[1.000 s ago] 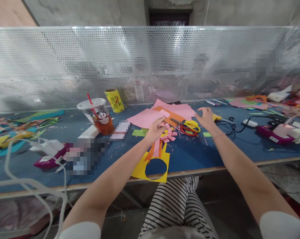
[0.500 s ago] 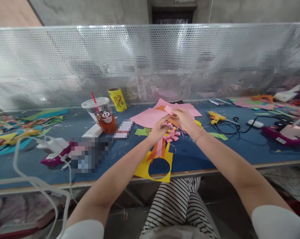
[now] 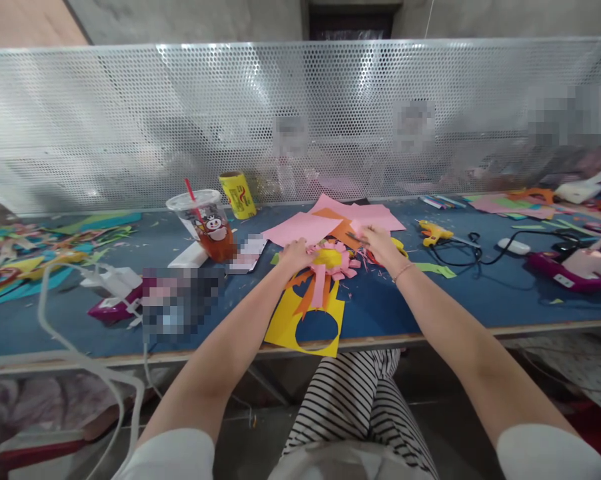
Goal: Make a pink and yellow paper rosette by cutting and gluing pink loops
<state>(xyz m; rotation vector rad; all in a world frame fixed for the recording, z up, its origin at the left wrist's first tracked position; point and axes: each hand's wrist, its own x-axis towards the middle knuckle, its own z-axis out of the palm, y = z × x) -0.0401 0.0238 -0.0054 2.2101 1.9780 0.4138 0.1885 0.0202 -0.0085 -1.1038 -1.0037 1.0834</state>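
Observation:
A paper flower (image 3: pixel 330 259) with pink petals and a yellow centre lies on the table, pink and orange strips hanging from it towards me. At its left edge, my left hand (image 3: pixel 295 255) has its fingers closed on the petals. To the flower's upper right, my right hand (image 3: pixel 379 244) pinches a small pink paper piece (image 3: pixel 356 228). Something thin and dark shows by those fingertips, too small to name. Below the flower is a yellow paper sheet (image 3: pixel 280 320) with a round hole, reaching over the table's front edge.
Pink paper sheets (image 3: pixel 300 229) and an orange sheet (image 3: pixel 341 230) lie behind the flower. Left are a drink cup (image 3: pixel 215 233), a yellow can-shaped container (image 3: pixel 238 195) and paper scraps (image 3: pixel 75 247). A yellow glue gun (image 3: pixel 434 233) with its cord lies right. A perforated metal screen (image 3: pixel 260 120) stands behind.
My hands have moved apart and lower, the left to the flower's edge, the right away with the pink piece. The flower's yellow centre is now uncovered.

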